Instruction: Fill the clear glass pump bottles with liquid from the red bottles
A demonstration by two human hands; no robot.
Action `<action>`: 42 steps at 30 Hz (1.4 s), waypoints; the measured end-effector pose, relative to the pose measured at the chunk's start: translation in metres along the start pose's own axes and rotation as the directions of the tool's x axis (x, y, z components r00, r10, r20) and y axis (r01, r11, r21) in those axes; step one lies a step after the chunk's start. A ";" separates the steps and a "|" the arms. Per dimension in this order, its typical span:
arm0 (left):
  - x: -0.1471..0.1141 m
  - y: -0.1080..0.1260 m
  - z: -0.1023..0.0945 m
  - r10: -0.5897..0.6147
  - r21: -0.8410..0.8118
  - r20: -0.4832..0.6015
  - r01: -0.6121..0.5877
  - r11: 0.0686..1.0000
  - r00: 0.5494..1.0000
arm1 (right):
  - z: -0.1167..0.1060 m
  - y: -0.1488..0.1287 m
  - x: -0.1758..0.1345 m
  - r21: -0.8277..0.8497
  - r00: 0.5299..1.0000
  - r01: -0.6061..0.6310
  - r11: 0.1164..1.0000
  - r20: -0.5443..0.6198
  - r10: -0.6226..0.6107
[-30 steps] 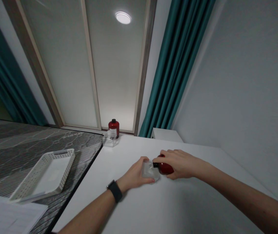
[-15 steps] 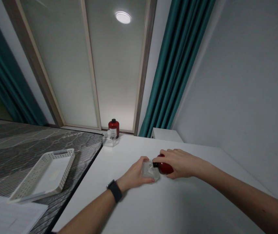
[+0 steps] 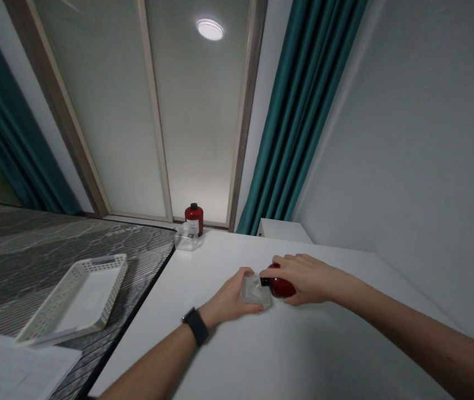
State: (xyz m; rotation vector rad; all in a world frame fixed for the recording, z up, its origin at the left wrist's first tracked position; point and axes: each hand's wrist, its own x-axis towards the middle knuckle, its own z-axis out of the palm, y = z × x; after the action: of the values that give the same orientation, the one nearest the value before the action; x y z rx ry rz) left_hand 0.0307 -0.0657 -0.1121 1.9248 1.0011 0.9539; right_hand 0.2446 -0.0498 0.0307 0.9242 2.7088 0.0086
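Observation:
My left hand (image 3: 233, 295), with a dark watch on the wrist, grips a small clear square container (image 3: 255, 294) on the white table (image 3: 237, 361). Thumb and fingers sit on opposite sides of it. In my right hand (image 3: 307, 279) is a dark red bottle (image 3: 282, 288), tipped on its side so that its black neck end points left over the container's right part. Whether any liquid runs from the bottle I cannot make out. The fingers of the right hand hide part of the bottle.
Another red bottle (image 3: 196, 214) with a white label stands upright at the table's far left corner, behind a clear container (image 3: 186, 240). Left of the table, a white perforated basket (image 3: 110, 300) and paper sheets (image 3: 16, 366) lie on a grey patterned surface (image 3: 145, 244).

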 end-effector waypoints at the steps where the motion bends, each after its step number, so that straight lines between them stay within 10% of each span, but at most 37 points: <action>1: 0.000 0.000 0.000 -0.001 0.000 0.002 0.001 1.000 1.000 | 0.000 0.000 0.000 -0.001 1.000 0.001 1.000 -0.001 -0.001; 42: 0.000 0.001 0.000 -0.013 0.007 0.007 0.013 1.000 1.000 | 0.004 0.003 0.002 -0.006 1.000 0.013 1.000 -0.025 -0.013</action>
State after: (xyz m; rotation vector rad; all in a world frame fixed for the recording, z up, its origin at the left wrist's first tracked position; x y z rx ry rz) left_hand 0.0306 -0.0665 -0.1111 1.9245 1.0126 0.9367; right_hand 0.2459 -0.0469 0.0269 0.9106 2.7364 0.0259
